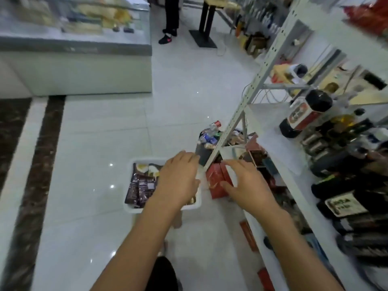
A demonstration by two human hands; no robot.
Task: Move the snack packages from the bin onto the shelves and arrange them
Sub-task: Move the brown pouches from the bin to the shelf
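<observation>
A white bin stands on the floor holding several dark brown snack packages. My left hand hovers over the bin's right half, fingers relaxed and holding nothing. My right hand reaches to the low shelf, thumb and fingers spread around red snack packages standing there. More dark and red packages stand further along that low shelf. A white shelf upright slants between my hands.
Dark bottles fill the middle shelf at right. A dark bin with plastic bottles sits behind the upright. A glass display counter stands at back left, a person's legs beyond. White floor tiles lie left.
</observation>
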